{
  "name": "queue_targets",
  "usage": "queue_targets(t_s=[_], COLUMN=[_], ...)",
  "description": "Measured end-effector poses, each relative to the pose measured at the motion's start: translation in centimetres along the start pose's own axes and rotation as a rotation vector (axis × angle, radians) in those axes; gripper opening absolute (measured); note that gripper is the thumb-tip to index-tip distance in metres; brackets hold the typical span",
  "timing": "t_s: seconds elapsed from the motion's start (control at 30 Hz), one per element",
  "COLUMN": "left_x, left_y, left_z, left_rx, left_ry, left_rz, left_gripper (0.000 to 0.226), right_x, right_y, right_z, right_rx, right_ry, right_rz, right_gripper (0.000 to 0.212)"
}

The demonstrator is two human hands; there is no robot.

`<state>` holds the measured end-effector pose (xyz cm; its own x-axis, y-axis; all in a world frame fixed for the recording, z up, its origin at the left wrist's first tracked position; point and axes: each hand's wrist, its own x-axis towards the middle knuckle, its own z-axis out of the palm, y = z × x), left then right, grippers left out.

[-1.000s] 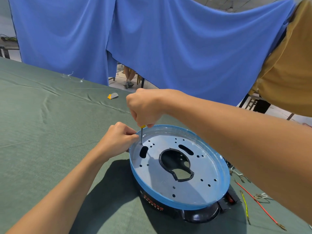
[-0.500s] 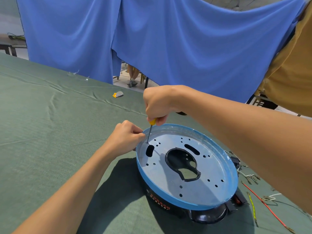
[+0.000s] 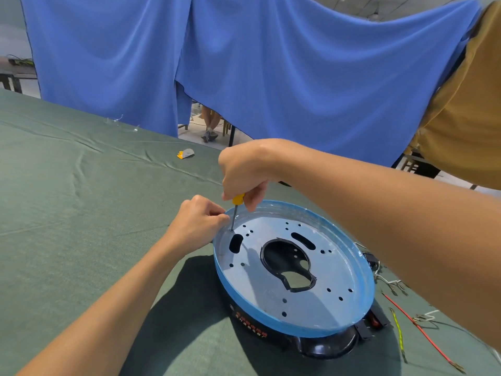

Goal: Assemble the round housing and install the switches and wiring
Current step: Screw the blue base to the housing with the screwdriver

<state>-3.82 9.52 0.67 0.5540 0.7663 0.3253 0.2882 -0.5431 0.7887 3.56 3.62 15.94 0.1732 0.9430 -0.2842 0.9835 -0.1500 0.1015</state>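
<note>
**One screwdriver, two hands at the plate's upper-left edge**

One round metal plate [image 3: 271,283] with a blue rim sits in the lower centre of the frame on a black housing [image 3: 328,347], which rests on a green cloth table [image 3: 67,213]. The plate shows one large irregular cut-out in its middle, two oblong slots and a scatter of small round holes.

The right hand [image 3: 244,172] is clenched around the yellow handle of the single screwdriver [image 3: 235,210], held nearly upright with its tip down on the plate just above the left slot. The left hand [image 3: 199,222] has its fingers curled, thumb and forefinger pinched right beside the shaft at the rim — whether they grasp the shaft, a screw or nothing cannot be told.

At the lower right lie one red wire [image 3: 423,332], one yellow-green wire [image 3: 397,329] and some white wires [image 3: 390,283]. One small yellow-and-grey object [image 3: 186,153] lies well apart, towards the upper centre. A blue curtain [image 3: 271,77] fills the top — one mustard cloth [image 3: 466,104] hangs at the upper right.
</note>
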Motion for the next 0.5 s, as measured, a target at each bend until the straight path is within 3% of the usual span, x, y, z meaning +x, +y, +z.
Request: queue_targets(t_s=[0.3, 0.4, 0.5], left_x=[0.0, 0.0, 0.0], left_y=[0.3, 0.1, -0.1], left_z=[-0.1, 0.1, 0.1], left_rx=[0.001, 0.035, 0.068], left_ry=[0.04, 0.035, 0.035], left_rz=[0.063, 0.054, 0.022], left_gripper=[0.039, 0.041, 0.036], right_x=[-1.2, -1.0, -0.6], right_y=[0.9, 1.0, 0.6], right_z=[-0.4, 0.4, 0.9], right_rx=[-0.458, -0.456, -0.42], right_ry=[0.151, 0.166, 0.159], right_rz=[-0.241, -0.301, -0.326], right_gripper=[0.008, 0.035, 0.039])
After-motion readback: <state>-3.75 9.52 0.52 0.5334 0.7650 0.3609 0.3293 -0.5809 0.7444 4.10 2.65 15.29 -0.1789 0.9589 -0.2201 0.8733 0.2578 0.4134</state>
